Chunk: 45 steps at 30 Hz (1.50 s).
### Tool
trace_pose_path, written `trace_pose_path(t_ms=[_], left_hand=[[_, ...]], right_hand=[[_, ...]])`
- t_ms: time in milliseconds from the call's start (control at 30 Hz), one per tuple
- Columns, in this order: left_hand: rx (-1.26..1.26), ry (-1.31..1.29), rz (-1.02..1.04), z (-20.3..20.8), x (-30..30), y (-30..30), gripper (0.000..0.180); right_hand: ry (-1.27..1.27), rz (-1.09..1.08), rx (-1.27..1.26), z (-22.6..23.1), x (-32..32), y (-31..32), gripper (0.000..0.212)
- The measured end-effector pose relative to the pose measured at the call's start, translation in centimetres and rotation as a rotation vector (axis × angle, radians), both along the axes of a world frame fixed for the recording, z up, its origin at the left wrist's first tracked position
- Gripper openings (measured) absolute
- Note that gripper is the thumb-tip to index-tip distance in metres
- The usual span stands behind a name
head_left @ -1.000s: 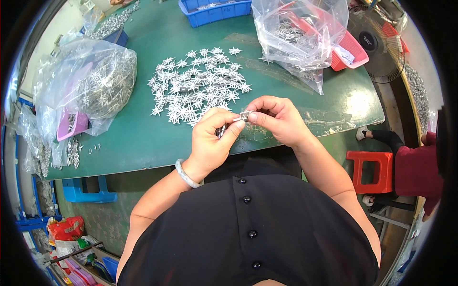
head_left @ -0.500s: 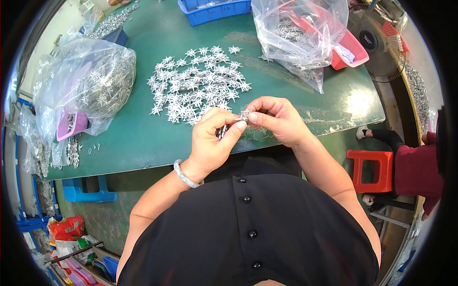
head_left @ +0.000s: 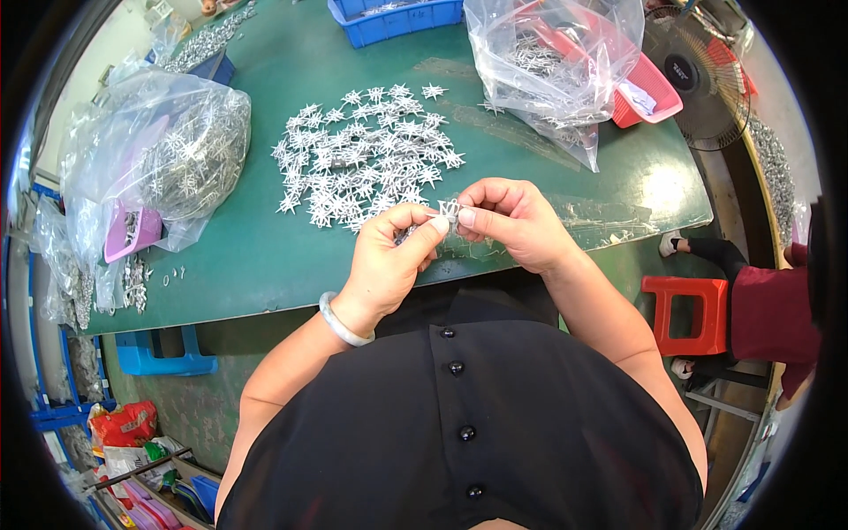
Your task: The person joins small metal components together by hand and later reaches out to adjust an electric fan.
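Observation:
Between my two hands, over the near edge of the table, is a small spiky silver metal piece (head_left: 450, 210). My left hand (head_left: 394, 252), with a pale bangle (head_left: 343, 321) on its wrist, pinches it from the left between thumb and forefinger. More small metal bits show in the curl of that hand, partly hidden by the fingers. From the right, my right hand (head_left: 511, 223) pinches the same piece with thumb and forefinger. Just beyond my left hand, a pile of similar spiky silver pieces (head_left: 364, 155) is spread on the green table (head_left: 291, 274).
Clear bags of metal pieces stand at left (head_left: 190, 159) and back right (head_left: 552, 88). Around them are a purple scoop (head_left: 134, 231), a pink basket (head_left: 661, 81), a blue bin (head_left: 397, 25) and a fan (head_left: 698, 79). A red stool (head_left: 685, 316) and another person (head_left: 773, 314) are at right.
The left thumb and fingers have shifted their grip slightly, and the metal piece has tilted, showing more of itself. The right hand has barely moved.

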<state>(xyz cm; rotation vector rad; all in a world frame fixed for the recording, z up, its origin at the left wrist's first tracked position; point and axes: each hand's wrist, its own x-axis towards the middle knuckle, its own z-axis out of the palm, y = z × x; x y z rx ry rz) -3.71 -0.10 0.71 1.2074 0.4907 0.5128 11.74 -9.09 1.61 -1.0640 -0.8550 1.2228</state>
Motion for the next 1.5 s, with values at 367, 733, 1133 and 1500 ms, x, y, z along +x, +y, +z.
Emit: trace_pose_path(t_ms=[367, 733, 1133, 1500], left_hand=[[-0.097, 0.002, -0.018, 0.2, 0.1, 0.0, 0.004], [0.926, -0.035, 0.171, 0.1, 0.1, 0.4, 0.008], [1.011, -0.040, 0.186, 0.3, 0.1, 0.2, 0.011], [0.372, -0.019, 0.023, 0.2, -0.4, -0.3, 0.003]], right_hand=[[-0.021, -0.012, -0.035, 0.2, -0.1, 0.1, 0.010], [-0.033, -0.021, 0.041, -0.7, 0.2, 0.4, 0.013], [-0.031, -0.030, 0.023, -0.7, 0.0, 0.3, 0.013], [-0.019, -0.005, 0.035, 0.0, -0.4, -0.6, 0.014]])
